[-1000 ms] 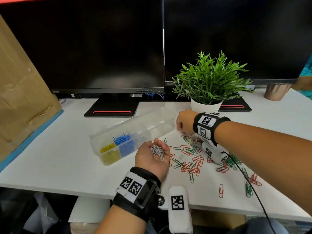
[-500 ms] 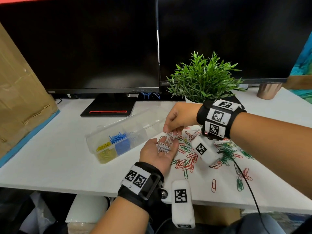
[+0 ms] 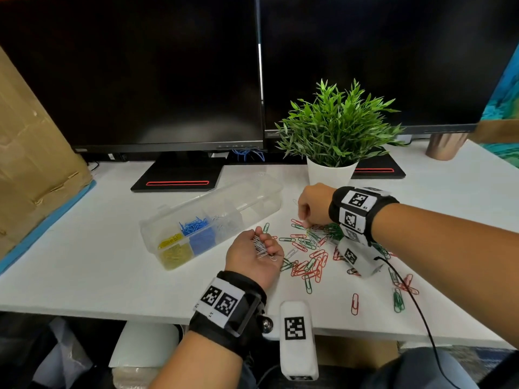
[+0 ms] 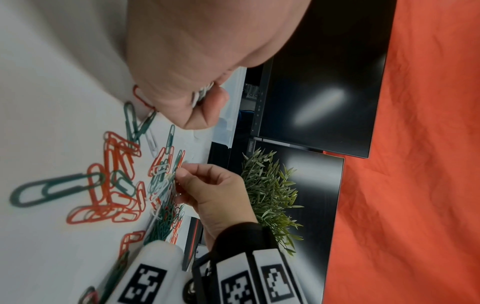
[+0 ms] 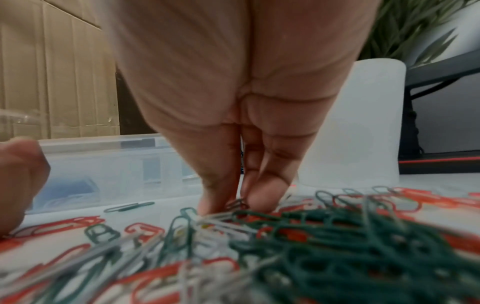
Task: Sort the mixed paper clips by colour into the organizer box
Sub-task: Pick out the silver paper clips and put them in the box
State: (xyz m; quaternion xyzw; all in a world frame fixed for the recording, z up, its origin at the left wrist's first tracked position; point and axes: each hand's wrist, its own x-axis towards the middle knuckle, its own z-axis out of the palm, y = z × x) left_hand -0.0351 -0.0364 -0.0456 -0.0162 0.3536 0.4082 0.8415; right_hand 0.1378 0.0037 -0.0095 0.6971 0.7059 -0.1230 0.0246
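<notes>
The organizer box point(image 3: 247, 197) was clear, glossy plastic. The loose paper clips point(image 3: 309, 265) carried a smooth red or green coating; those in the left hand point(image 3: 252, 256) looked white or bare wire. The counter point(image 3: 84, 262) was smooth, matt white. The cardboard point(image 3: 31, 141), left of frame, was matt brown. The monitor screens point(image 3: 157, 74) were glossy black.

Office desk point(image 3: 84, 270) (twin monitors point(image 3: 168, 80), potted plant point(image 3: 337, 127)).
</notes>
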